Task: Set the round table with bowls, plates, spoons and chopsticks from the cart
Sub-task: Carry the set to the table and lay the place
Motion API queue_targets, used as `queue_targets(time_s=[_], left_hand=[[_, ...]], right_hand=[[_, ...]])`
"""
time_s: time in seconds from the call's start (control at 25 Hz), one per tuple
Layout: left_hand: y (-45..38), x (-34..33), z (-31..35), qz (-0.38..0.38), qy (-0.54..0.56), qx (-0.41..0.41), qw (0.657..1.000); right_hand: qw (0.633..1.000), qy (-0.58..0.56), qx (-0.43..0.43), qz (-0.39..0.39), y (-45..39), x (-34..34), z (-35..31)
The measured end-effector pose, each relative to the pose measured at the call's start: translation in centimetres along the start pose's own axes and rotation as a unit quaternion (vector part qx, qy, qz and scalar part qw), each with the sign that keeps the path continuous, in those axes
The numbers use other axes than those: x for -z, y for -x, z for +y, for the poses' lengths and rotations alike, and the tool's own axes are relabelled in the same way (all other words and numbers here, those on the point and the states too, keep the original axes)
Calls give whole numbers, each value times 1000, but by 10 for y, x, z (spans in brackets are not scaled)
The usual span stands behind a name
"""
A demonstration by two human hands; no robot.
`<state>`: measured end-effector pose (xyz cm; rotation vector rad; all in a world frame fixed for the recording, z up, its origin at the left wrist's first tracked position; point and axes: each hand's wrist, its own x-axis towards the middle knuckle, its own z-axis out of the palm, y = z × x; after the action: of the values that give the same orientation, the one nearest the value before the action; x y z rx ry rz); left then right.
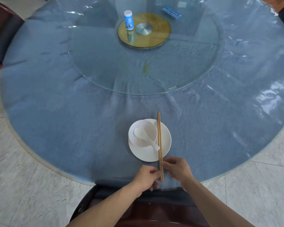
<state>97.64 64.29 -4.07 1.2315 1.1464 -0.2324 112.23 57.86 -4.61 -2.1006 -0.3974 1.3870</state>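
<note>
Fingers [156,173] of the left hand [146,177] and right hand [177,169] pinch the near ends of wooden chopsticks [159,136] at lower centre, lying across a white plate [147,154] on the blue tabletop [72,120]; its bowl [141,141] holds a spoon [145,138].

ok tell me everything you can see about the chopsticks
The pair of slim tan wooden chopsticks lies side by side, nearly touching, pointing away from the person. It crosses the right side of the round white plate, beside the white bowl, its far tips past the plate's rim. The near ends are pinched by the left hand and right hand.
</note>
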Motion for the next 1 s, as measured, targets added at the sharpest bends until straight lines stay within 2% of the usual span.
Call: queue_targets(time_s=[0.36,0.52,0.64,0.76,0.84,0.92,1.0], left_hand=[[-5,-2,0,2,7,-1,1000],[-8,2,-1,20,-31,1,999],[-5,5,0,31,-45,-7,998],[6,13,1,75,-106,-28,991],[18,21,-2,147,-220,-56,963],[36,28,-9,234,-329,-100,909],[57,33,-18,307,-369,-157,863]], right_hand=[[1000,5,-9,-8,-1,2,-1],[1000,3,-12,-6,1,7,-2],[999,43,3,-7,4,17,-7],[987,145,60,24,8,36,-17],[945,293,137,57,13,50,-29],[863,441,243,53,19,59,-37],[778,520,353,29,30,56,-43]])
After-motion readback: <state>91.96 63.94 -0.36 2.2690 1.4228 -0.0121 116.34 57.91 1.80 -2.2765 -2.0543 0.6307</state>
